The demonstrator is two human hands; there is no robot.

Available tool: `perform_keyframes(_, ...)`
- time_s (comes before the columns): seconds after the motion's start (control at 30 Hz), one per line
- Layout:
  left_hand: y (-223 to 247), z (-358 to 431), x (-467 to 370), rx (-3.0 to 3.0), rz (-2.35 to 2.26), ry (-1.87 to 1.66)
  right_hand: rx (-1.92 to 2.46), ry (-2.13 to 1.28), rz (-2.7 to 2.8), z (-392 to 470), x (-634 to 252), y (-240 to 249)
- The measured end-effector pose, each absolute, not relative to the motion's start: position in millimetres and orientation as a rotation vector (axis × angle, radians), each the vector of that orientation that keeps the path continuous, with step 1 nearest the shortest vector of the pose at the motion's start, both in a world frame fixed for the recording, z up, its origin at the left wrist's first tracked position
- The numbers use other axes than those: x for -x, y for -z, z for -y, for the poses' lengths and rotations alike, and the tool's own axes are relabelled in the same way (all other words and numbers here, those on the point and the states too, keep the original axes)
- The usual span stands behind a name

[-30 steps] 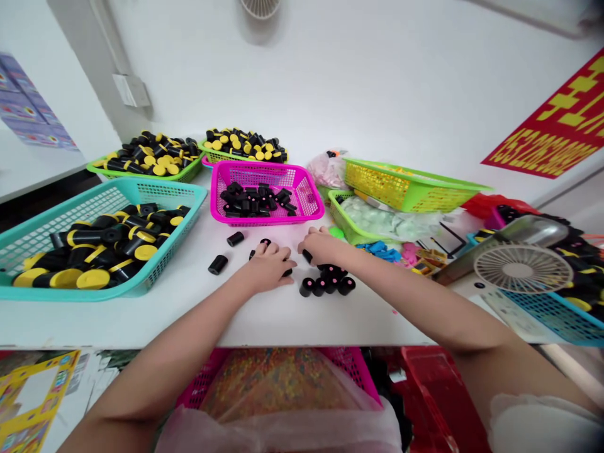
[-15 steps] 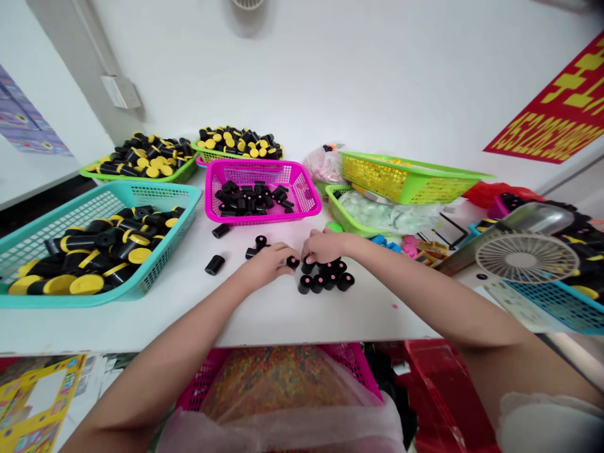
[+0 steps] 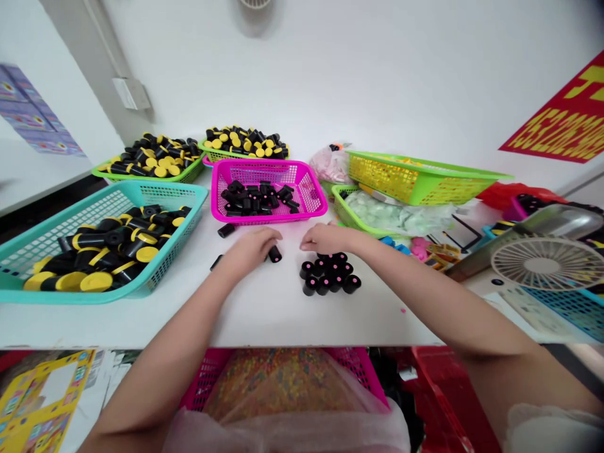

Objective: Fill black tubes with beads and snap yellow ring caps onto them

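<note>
My left hand (image 3: 252, 250) is curled over the white table, its fingers closed round a small black cylinder (image 3: 274, 254) with a pink dot on its end. The hand hides part of that cylinder. To the right, my right hand (image 3: 326, 239) hovers with fingertips pinched together; anything between them is too small or hidden to make out. Just below it, several black cylinders (image 3: 336, 270) stand upright in a tight cluster, pink dots on top. Another black cylinder (image 3: 226, 230) lies by the pink basket, and one more (image 3: 216, 262) is partly behind my left forearm.
A pink basket (image 3: 268, 219) holds black cylinders. A turquoise basket (image 3: 141, 289) at left and green baskets (image 3: 189, 171) behind hold black pieces with yellow caps. More green baskets (image 3: 415, 179), small toys (image 3: 419, 248) and a fan (image 3: 540, 264) are at right.
My hands have drawn apart. The cylinder my left hand held by the cluster now stands in it, and that hand has moved left to another. My right hand has lifted slightly away from the cluster.
</note>
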State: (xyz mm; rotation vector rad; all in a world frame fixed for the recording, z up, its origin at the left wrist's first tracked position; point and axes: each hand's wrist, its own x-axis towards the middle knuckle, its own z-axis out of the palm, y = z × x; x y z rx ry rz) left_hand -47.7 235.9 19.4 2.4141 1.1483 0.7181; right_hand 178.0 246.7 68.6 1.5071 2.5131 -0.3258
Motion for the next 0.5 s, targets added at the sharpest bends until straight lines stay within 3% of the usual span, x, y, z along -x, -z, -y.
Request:
perform_keyframes(0.23, -8.0, -251.8, 75.6, -2.364, -1.519, -0.442, -1.706, 0.382, -2.605, -261.8, -121.6, -30.1)
perform_keyframes(0.5, -2.1, -240.4, 54.3, -2.417, -1.249, -0.485, -1.678, 0.378, -2.673, -268.5, -146.0, -53.9)
